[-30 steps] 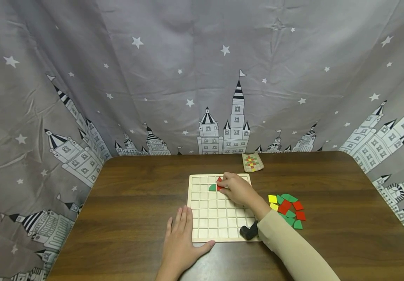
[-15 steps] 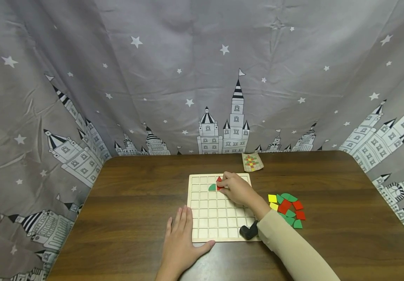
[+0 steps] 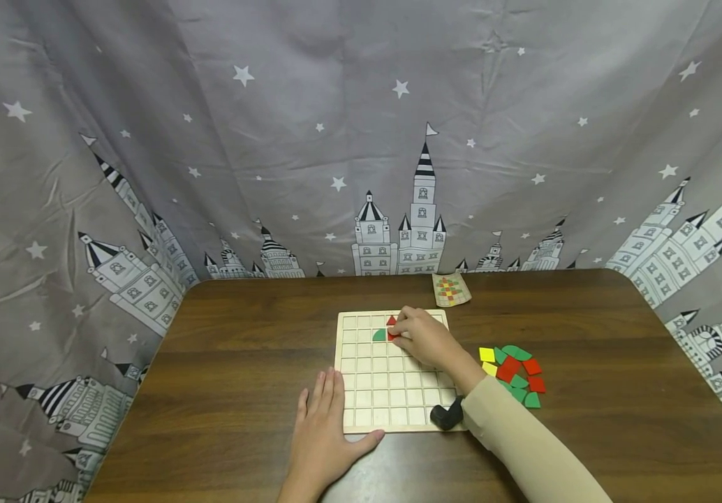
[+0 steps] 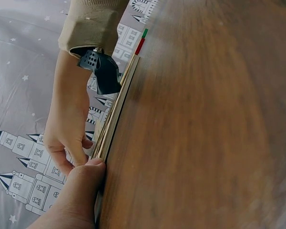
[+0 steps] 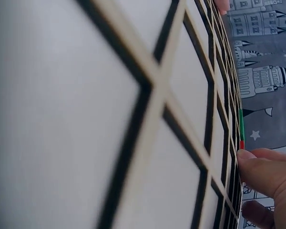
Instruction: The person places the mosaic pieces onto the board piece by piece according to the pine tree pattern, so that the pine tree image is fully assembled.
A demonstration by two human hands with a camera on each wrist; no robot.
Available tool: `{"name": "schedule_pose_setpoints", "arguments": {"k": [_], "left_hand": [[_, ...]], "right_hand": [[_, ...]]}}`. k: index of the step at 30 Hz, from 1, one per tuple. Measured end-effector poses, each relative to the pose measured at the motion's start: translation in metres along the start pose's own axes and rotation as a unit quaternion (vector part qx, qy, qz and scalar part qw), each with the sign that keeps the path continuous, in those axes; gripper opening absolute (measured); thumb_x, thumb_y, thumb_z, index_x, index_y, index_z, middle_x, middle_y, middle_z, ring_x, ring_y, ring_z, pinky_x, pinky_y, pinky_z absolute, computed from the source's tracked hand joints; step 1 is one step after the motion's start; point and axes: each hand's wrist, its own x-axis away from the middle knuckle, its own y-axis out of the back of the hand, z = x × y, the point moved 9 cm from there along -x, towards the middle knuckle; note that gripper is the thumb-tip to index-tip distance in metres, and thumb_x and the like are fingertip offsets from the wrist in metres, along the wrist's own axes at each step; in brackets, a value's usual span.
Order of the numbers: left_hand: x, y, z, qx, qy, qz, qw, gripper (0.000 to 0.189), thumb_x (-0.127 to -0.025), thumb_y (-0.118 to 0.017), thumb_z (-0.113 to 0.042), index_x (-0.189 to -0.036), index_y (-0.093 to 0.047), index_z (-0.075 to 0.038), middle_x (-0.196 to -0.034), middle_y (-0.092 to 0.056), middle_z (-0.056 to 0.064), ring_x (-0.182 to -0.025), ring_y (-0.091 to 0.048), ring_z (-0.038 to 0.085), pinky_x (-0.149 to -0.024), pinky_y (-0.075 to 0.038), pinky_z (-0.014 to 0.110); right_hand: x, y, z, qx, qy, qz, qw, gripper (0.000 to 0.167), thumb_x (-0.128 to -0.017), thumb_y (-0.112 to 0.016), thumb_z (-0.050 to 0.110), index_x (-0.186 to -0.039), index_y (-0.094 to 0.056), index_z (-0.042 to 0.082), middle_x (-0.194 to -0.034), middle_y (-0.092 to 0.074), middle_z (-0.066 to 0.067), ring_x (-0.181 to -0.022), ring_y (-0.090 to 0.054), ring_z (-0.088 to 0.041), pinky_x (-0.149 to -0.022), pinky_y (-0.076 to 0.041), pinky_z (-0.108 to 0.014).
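The wooden grid board [image 3: 372, 383] lies flat on the table. My left hand [image 3: 321, 426] rests along its left edge and front corner, fingers straight and thumb spread on the front rim. Near the board's far side, my right hand [image 3: 424, 337] has its thumb and fingertips on a red tile [image 3: 390, 337], which they mostly cover. Just beyond it lies a red triangle tile [image 3: 392, 321], and a green quarter-round tile [image 3: 379, 336] sits directly to the left. In the right wrist view the thumb [image 5: 257, 169] meets the red tile low at the board's surface.
Right of the board lies a loose cluster of yellow tiles [image 3: 487, 355], red tiles [image 3: 536, 384] and green tiles [image 3: 516, 353]. A pattern card [image 3: 452, 290] lies behind the board. The black wrist camera [image 3: 447, 414] hangs over the board's near right corner. A grey curtain [image 3: 273, 140] stands behind the table.
The right fingertips have shifted very slightly, showing more of the red triangle's lower edge. The left hand and the loose tiles stay where they were.
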Motion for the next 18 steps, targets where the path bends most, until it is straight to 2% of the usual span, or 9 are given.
{"name": "schedule_pose_setpoints", "arguments": {"k": [5,10,15,18], "left_hand": [[0.0,-0.002,0.0,0.002,0.003,0.011,0.9999,0.122,-0.072,-0.053,-0.089,-0.155,-0.03,-0.003,-0.162,-0.029,0.015,-0.153,-0.023,0.031,-0.122,-0.018,0.054],[0.0,-0.002,0.0,0.004,0.004,0.014,0.9999,0.122,-0.072,-0.053,-0.089,-0.155,-0.03,-0.003,-0.162,-0.028,0.015,-0.153,-0.023,0.031,-0.122,-0.017,0.054],[0.0,-0.003,0.0,0.004,0.004,0.015,0.9999,0.122,-0.071,-0.053,-0.088,-0.155,-0.029,-0.002,-0.162,-0.028,0.016,-0.153,-0.022,0.031,-0.122,-0.017,0.055],[0.0,-0.002,0.0,0.004,0.001,0.008,1.0,0.122,-0.071,-0.054,-0.088,-0.155,-0.03,-0.002,-0.162,-0.029,0.016,-0.153,-0.023,0.032,-0.122,-0.018,0.055]], "right_hand": [[0.006,0.009,-0.006,-0.025,-0.015,-0.002,0.9996,0.027,-0.091,-0.072,0.022,-0.118,-0.074,0.016,-0.106,-0.061,0.003,-0.091,-0.053,-0.013,-0.078,-0.049,-0.031],[0.022,0.028,-0.02,-0.045,-0.032,-0.003,0.9985,0.033,-0.092,-0.071,0.023,-0.123,-0.071,0.013,-0.111,-0.063,-0.002,-0.092,-0.056,-0.017,-0.078,-0.05,-0.033],[0.048,0.049,-0.047,-0.032,-0.052,-0.006,0.9981,0.035,-0.093,-0.07,0.021,-0.126,-0.068,0.01,-0.114,-0.065,-0.006,-0.102,-0.06,-0.022,-0.086,-0.053,-0.041],[0.069,0.062,-0.07,-0.024,-0.073,-0.014,0.997,0.035,-0.093,-0.069,0.02,-0.127,-0.068,0.009,-0.114,-0.065,-0.006,-0.101,-0.06,-0.024,-0.086,-0.053,-0.044]]}}
